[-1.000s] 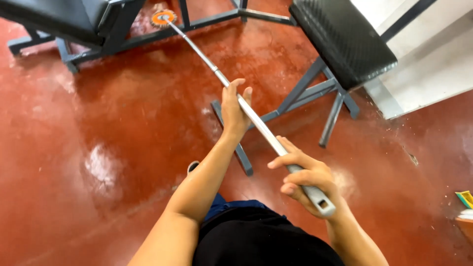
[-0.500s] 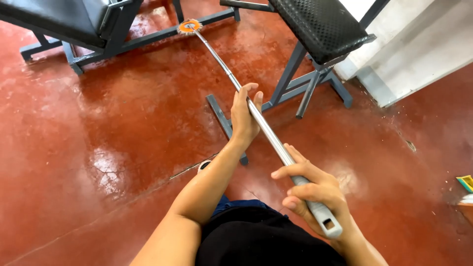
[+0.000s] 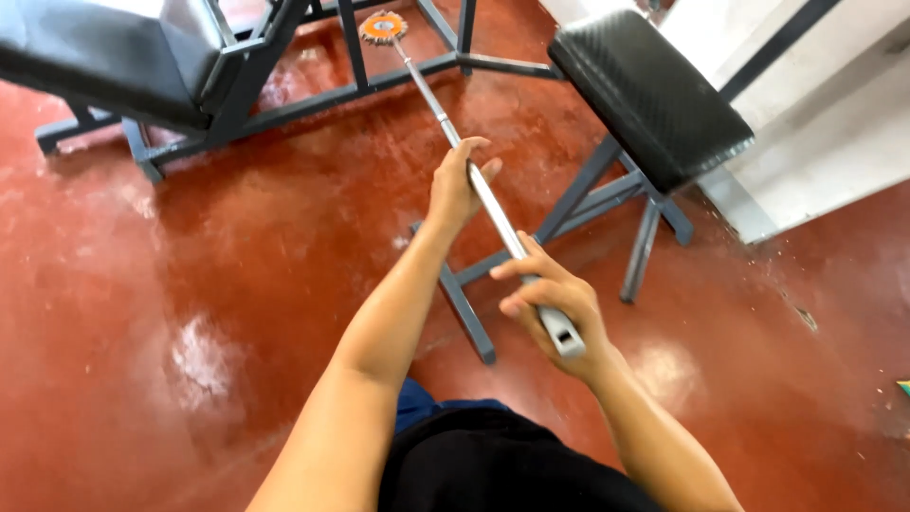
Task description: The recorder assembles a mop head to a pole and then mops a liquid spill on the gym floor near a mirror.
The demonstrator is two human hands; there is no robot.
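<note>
Both hands [image 3: 512, 256] grip metal pole [image 3: 445, 118], orange brush head [image 3: 383, 27].

Glossy red floor [image 3: 142, 313] fills the view, scuffed and shining in patches. Top left sits a black padded bench [image 3: 104, 57] on a dark metal frame [image 3: 313, 100]. To the right stands a smaller black textured seat pad [image 3: 654, 95] on grey legs [image 3: 607, 204], beside a white wall [image 3: 834, 123].

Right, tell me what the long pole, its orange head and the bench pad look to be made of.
Long pole: bare metal by the look, silver-grey and smooth with a dull sheen; both hands hold it.
Orange head: a round, frayed disc, likely fibre or bristle; too small to be sure.
Bench pad: black padded cover, probably vinyl, with a fine textured weave.
</note>
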